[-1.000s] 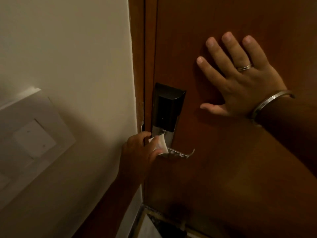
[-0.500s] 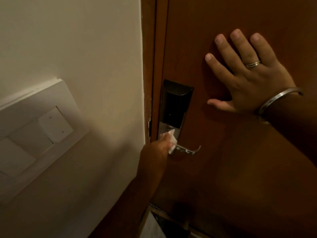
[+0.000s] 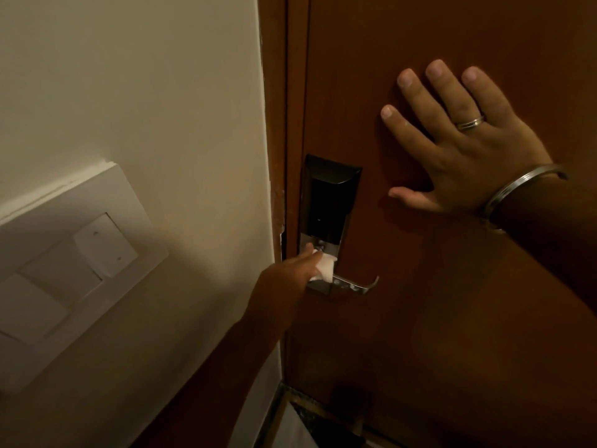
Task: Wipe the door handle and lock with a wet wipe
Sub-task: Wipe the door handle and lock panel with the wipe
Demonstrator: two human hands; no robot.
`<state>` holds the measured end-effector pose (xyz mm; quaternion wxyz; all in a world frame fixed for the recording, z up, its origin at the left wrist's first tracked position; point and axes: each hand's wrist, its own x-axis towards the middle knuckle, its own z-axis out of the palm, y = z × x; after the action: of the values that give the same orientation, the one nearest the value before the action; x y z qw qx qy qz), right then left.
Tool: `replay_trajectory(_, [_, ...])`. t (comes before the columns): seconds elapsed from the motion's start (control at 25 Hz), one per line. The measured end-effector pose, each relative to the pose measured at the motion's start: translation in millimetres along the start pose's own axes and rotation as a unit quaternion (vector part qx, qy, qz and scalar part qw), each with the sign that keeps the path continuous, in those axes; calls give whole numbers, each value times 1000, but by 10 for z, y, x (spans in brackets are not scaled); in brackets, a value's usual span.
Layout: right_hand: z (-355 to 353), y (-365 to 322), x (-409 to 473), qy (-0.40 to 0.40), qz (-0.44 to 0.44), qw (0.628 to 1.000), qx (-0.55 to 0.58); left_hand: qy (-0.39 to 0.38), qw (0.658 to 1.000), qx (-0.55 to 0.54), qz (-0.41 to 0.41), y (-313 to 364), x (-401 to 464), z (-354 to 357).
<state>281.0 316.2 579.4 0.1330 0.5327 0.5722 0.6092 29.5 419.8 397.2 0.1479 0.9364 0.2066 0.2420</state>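
A black electronic lock (image 3: 329, 202) with a silver lower plate sits on the brown wooden door (image 3: 452, 318). Below it a silver lever handle (image 3: 355, 284) points right. My left hand (image 3: 287, 279) holds a folded white wet wipe (image 3: 324, 270) and presses it against the base of the handle, where the handle meets the lock plate. My right hand (image 3: 452, 140) lies flat on the door to the right of the lock, fingers spread, with a ring and a metal bangle on it.
A cream wall (image 3: 145, 108) fills the left side, with a white switch plate (image 3: 71, 263) on it. The brown door frame (image 3: 274, 124) runs between wall and door. A strip of floor and threshold (image 3: 310, 415) shows at the bottom.
My left hand has moved the wipe up and right along the lock plate toward the handle's base. The view has shifted left, so the door and lock sit further right.
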Motion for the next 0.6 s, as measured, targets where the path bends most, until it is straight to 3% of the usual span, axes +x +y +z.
replay_trajectory(0.08, [-2, -15, 7, -2, -1, 1000, 3, 34, 994, 87, 53, -72, 106, -97])
replay_trajectory(0.12, [2, -19, 10, -1, -2, 1000, 4, 27, 993, 106, 39, -84, 132, -137])
replay_trajectory(0.2, [-5, -15, 7, 1, -1, 1000, 4, 14, 995, 93, -21, -53, 147, -193])
replay_trajectory(0.36, [-49, -1, -1, -4, 5, 1000, 19, -15, 988, 139, 64, 2, 129, -223])
replay_trajectory(0.6, [-38, -4, 8, -4, 4, 1000, 23, 18, 979, 195, 55, 48, 114, -231])
